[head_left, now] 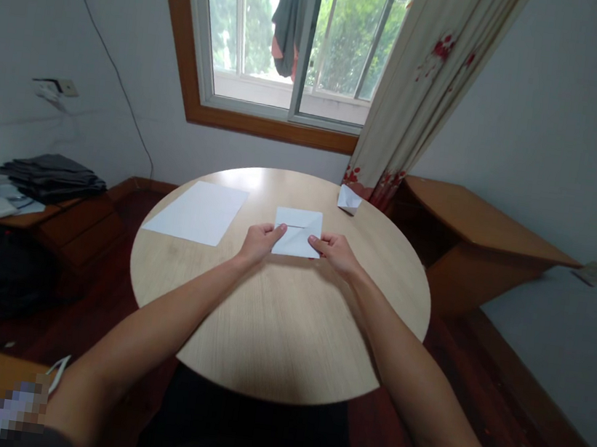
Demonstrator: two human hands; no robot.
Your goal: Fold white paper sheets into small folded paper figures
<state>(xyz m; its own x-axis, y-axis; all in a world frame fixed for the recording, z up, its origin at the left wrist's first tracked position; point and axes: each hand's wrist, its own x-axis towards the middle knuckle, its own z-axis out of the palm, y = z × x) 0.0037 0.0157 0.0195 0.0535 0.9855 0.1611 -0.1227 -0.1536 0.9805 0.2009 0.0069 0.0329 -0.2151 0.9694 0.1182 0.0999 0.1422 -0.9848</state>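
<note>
No lettering, label, brand, number or sign can be read anywhere in view.

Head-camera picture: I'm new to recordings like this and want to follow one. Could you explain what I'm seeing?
There's no machine doing the work here, just a person's two bare hands. The single picture comes from a camera worn on that person's head, looking forward and down, so the forearms reach in from the bottom. The left hand and right hand hold a folded white paper by its opposite sides, thumbs on top. On the pale table lies a larger white sheet, to the left. A small folded paper piece sits near the far right edge.
</note>
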